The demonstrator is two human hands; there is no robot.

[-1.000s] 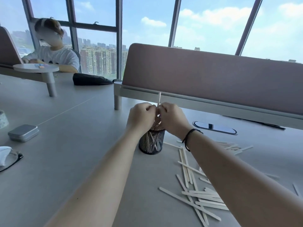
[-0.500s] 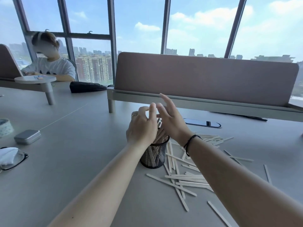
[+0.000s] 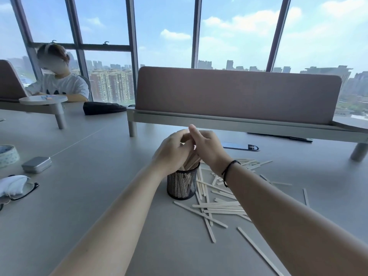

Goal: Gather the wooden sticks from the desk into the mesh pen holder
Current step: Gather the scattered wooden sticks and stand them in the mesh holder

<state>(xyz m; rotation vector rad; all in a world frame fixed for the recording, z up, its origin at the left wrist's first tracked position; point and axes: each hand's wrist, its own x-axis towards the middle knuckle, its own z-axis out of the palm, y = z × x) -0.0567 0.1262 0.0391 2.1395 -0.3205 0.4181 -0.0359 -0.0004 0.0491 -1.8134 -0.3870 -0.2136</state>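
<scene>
A black mesh pen holder [image 3: 182,185] stands on the grey desk [image 3: 99,196], with several wooden sticks [image 3: 191,163] leaning out of its top. My left hand [image 3: 172,151] and my right hand [image 3: 207,149] meet just above the holder, fingers curled around the upper ends of those sticks. The fingertips are hidden behind the hands. Several loose wooden sticks [image 3: 217,207] lie scattered flat on the desk to the right of the holder, partly under my right forearm.
A phone [image 3: 240,146] lies behind the holder, below a padded desk divider [image 3: 237,92]. To the left lie a metal tin [image 3: 36,164], a tape roll [image 3: 8,156], glasses with a cloth [image 3: 14,187]. A person [image 3: 57,80] sits far left beside a black pouch [image 3: 102,108].
Half a second ago both hands had fingers spread above the holder; now they have closed together around the stick tops. The camera has tilted up a little.
</scene>
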